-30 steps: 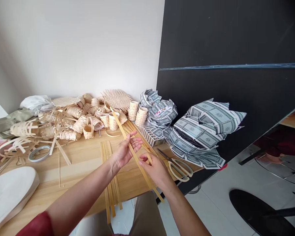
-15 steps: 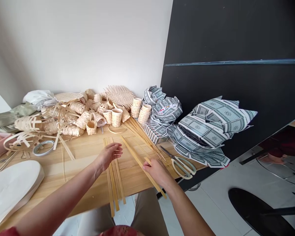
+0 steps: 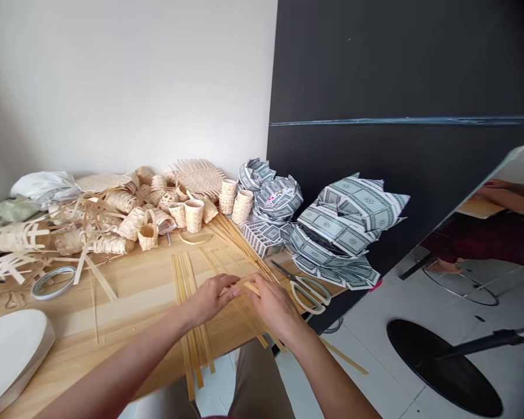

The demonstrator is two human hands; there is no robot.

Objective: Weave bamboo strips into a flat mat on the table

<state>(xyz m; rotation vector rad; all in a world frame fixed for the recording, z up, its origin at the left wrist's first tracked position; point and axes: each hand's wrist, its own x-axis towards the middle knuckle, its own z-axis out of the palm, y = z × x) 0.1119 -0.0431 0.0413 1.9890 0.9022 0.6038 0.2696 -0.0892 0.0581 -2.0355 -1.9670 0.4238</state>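
The work in hand is laying flat bamboo strips side by side on the desk (image 3: 126,297). Both hands are low over the loose strips (image 3: 227,265), which fan from the near edge toward the far right. The left hand (image 3: 213,298) lies palm down, fingers held together and flat on the strips, with its tips at a short strip end between the two hands. The right hand (image 3: 273,307) lies just beside it, knuckles up and fingers bent over the same strips. Its thumb is hidden, so I cannot tell whether it pinches one or only presses.

A second bundle (image 3: 187,326) lies just left of the left hand and overhangs the near edge. The scissors (image 3: 308,291) rest near the right hand, and the woven baskets (image 3: 126,215) are heaped at the far left. A stray strip (image 3: 344,358) shows below the desk edge; I cannot tell whether it is on the floor.

Judging from this, squaring the strips calls for light downward pressure while sliding them, without nudging the scissors.

A second ago both hands held one long strip raised above the desk. Half a second ago the hands were apart, the left spread over the bundle. Now that strip is down among the others and the hands have closed together.
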